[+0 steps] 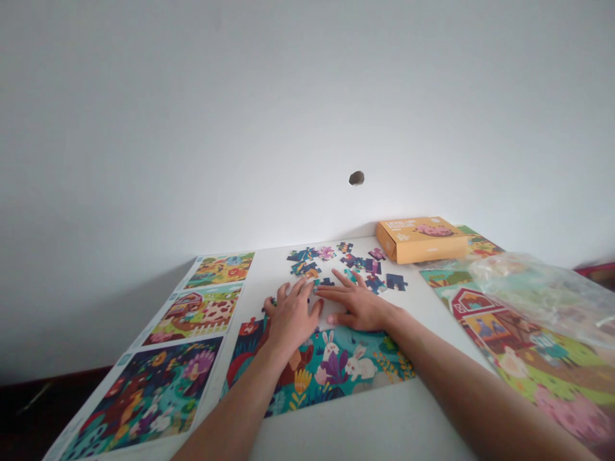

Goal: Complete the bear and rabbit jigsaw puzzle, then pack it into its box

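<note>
A partly joined puzzle with white rabbits and teal plants point(336, 368) lies on the white table point(346, 429). My left hand point(294, 317) rests over its upper left part, fingers apart and bent, pointing away from me. Close beside it on the right, my right hand point(353, 302) lies over the puzzle's upper edge with its fingers spread to the left. Both sets of fingertips nearly meet; whatever lies beneath them is partly hidden. Loose puzzle pieces point(372, 265) are scattered just beyond the hands, several of them dark blue or purple.
A picture sheet with three scenes point(166, 378) runs along the left side. At the back right stands an orange box point(423, 240). A farm puzzle point(533, 349) lies on the right, partly under clear plastic wrapping point(538, 288). The wall behind has a hole point(356, 178).
</note>
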The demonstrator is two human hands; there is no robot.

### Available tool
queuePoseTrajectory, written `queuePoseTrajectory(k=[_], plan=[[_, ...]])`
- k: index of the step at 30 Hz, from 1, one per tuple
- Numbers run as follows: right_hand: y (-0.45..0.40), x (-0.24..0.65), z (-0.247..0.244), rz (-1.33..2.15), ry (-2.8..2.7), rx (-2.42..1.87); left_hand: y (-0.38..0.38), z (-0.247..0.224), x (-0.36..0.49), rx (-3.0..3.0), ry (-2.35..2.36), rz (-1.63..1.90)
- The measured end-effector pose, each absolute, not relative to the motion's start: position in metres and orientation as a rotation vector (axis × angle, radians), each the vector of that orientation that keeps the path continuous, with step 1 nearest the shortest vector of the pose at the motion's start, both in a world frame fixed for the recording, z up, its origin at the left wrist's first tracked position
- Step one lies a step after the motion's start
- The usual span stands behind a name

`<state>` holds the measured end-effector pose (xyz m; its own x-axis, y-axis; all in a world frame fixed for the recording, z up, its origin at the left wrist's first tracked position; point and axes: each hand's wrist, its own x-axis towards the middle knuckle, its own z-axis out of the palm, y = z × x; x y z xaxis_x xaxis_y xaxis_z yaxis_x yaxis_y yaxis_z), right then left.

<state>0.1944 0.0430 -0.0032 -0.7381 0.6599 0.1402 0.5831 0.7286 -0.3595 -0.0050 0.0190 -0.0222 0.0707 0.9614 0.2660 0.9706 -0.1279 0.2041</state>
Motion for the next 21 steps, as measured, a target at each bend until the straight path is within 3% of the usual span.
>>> queuePoseTrajectory(k=[15,21], plan=[[0.051,0.198,-0.014,0.314,-2.485,-1.169,0.023,-0.017,-0.005,-2.357,-2.159,-0.472],[0.05,0.199,-0.01,0.185,-2.397,-1.154,0.068,-0.003,-0.01,-2.186,-2.339,-0.568]])
